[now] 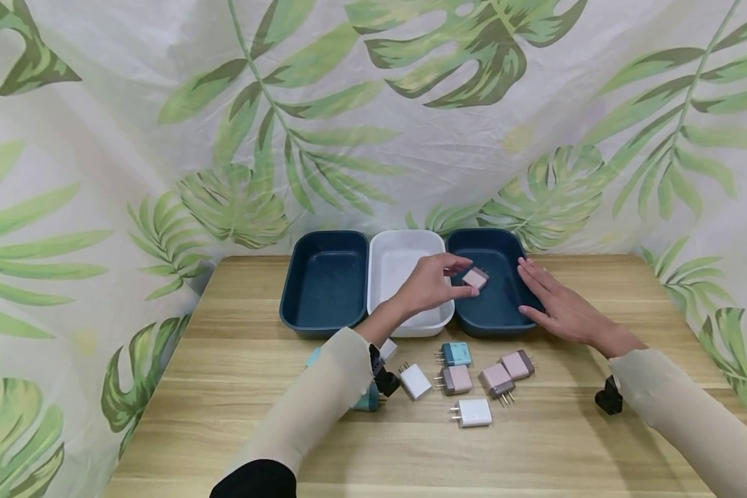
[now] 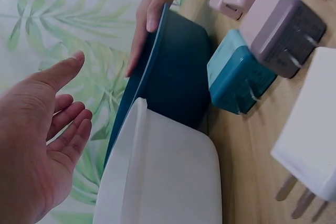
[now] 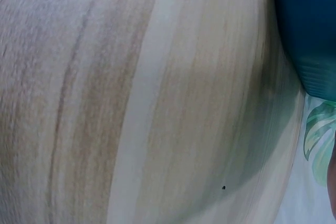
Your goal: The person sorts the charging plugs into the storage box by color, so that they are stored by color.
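A pink-and-grey plug charger (image 1: 475, 278) shows in the right dark blue tray (image 1: 494, 321), just past my left fingertips. My left hand (image 1: 434, 282) reaches over the white tray (image 1: 411, 328) to this blue tray's left side. In the left wrist view, the thumb of my left hand (image 2: 44, 135) stands apart from loosely bent fingers, and nothing shows between them. With fairly straight fingers, my right hand (image 1: 560, 308) touches the right rim of that blue tray. The right wrist view catches only a sliver of this hand (image 3: 332, 177) at its edge.
Another dark blue tray (image 1: 324, 321) stands left of the white one. In front of the trays lie several chargers: pink-and-grey (image 1: 456, 380), white (image 1: 475, 413) and blue (image 1: 456, 353). My left sleeve (image 1: 314, 394) partly covers some. A leaf-print cloth (image 1: 324, 124) hangs behind the wooden table (image 1: 224, 415).
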